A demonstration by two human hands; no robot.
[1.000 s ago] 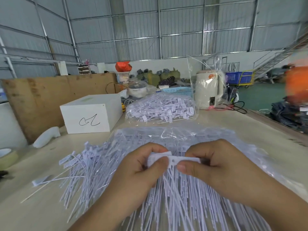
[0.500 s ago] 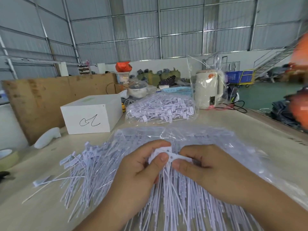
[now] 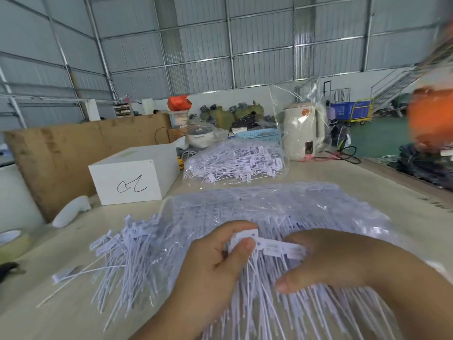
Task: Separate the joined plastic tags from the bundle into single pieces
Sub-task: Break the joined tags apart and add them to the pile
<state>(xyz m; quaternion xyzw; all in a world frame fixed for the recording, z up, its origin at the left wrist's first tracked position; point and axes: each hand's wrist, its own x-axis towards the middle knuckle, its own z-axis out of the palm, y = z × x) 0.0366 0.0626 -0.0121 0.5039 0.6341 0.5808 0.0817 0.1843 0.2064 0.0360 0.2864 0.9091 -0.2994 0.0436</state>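
Splitting tag strip, mid-pull.
Our left hand (image 3: 218, 261) pinches one end of the joined tags (image 3: 267, 245); right hand (image 3: 326, 261) grips the other; strip spans sideways between both.

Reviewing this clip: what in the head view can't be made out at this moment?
- Print on the strip of tags: too blurred to read.
- Right hand fingertips: tucked behind the strip, so its grip is unclear.
- Left hand palm side: hidden behind its own knuckles.
- Orange shape at the right edge: motion-blurred and cut off.
- Tags inside the far bag: too small to count.
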